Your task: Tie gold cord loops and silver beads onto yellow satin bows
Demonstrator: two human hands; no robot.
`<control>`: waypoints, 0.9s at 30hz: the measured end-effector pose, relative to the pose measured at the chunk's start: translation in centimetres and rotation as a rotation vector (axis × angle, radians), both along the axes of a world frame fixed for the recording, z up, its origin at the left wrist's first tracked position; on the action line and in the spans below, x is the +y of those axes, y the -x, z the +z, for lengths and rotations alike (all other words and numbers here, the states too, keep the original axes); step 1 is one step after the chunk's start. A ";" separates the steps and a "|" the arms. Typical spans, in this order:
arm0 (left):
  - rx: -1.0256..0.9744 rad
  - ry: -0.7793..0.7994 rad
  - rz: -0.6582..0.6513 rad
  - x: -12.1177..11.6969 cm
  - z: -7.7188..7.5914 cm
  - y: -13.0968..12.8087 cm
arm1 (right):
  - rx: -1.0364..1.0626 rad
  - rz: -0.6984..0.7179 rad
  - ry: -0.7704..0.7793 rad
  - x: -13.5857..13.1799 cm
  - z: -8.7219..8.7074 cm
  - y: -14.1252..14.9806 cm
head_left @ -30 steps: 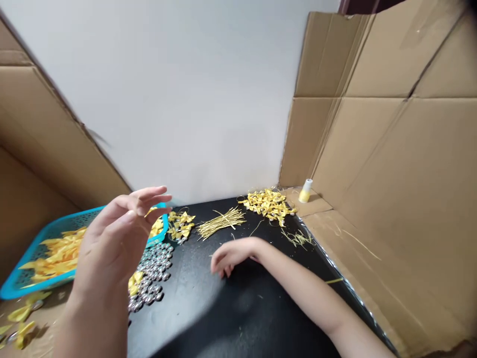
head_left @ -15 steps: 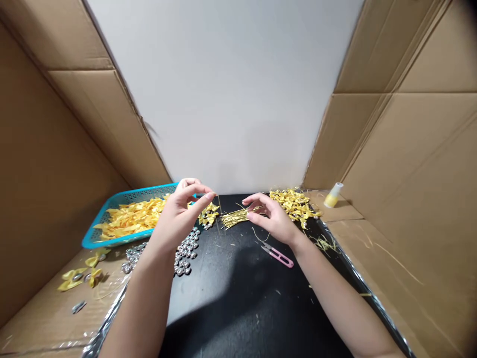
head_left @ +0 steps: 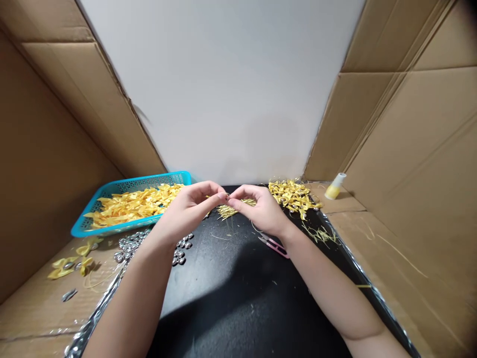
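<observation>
My left hand [head_left: 188,211] and my right hand [head_left: 259,209] meet fingertip to fingertip over the black mat [head_left: 231,298]. Both are pinched shut on something thin that I cannot make out. Just behind the fingertips lies a bundle of gold wire pieces [head_left: 233,210]. A blue basket [head_left: 122,189] full of yellow ribbon bows [head_left: 130,206] stands to the left of my left hand. Small silver beads [head_left: 130,243] lie scattered under my left forearm. Pink thread snips [head_left: 276,245] rest on the mat below my right wrist.
A heap of finished yellow bows [head_left: 292,195] lies at the back right. A small yellow bottle [head_left: 335,186] stands on the cardboard [head_left: 391,248] beyond it. Loose bows [head_left: 70,263] lie on the cardboard at the left. Cardboard walls enclose both sides.
My hands have come together from apart, fingertips now touching. My right hand lifted off the gold wire bundle. The view has tilted slightly.
</observation>
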State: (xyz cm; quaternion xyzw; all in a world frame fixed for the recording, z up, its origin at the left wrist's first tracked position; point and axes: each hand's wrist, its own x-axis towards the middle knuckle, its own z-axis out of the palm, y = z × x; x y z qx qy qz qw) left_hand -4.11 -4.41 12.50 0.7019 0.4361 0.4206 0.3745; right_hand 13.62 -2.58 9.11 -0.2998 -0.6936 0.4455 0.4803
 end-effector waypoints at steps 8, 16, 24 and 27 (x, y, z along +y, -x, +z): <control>-0.106 0.069 -0.230 1.5 -1.7 -0.3 | 0.187 0.285 0.200 1.2 0.7 -2.2; -0.180 0.365 -0.391 4.0 -5.1 -1.2 | 0.195 0.210 0.213 2.2 1.3 -4.7; -0.175 0.515 -0.480 5.7 -9.9 -3.2 | 0.000 -0.051 0.105 2.4 2.4 -7.8; -0.111 0.569 -0.514 6.0 -11.2 -3.5 | 0.024 -0.082 0.100 2.5 2.7 -8.6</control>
